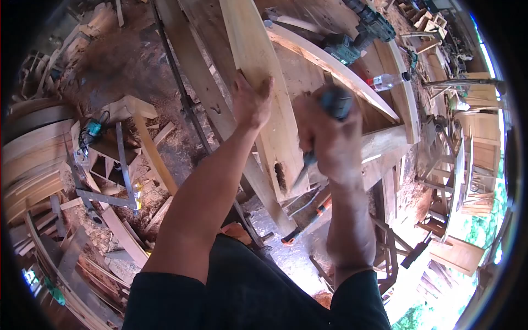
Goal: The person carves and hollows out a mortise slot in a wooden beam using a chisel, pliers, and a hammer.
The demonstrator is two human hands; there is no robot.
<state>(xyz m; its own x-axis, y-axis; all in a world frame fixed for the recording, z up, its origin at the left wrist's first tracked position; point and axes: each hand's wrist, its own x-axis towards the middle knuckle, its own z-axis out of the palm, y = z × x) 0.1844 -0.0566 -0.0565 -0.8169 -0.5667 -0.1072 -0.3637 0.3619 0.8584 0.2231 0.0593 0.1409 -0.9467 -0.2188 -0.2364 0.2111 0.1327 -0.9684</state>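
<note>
My left hand [253,104] rests on a long pale wooden board [264,58], fingers and thumb gripping its upper part. Near the board's lower end is a dark slot [280,175]. Beside the board's right edge, my right hand [335,137] is closed round a teal-and-black power tool [336,102]. Motion blurs this hand and the tool, so its exact kind is unclear. A curved wooden piece [335,69] with a pale edge lies beyond the right hand.
A teal cordless drill [369,21] and a clear bottle [388,82] lie at the upper right. An orange-handled tool [308,220] is below the board. Curved boards [38,146] are stacked at left, near a teal tool [93,128]. Wood shavings cover the floor; wooden frames stand at right.
</note>
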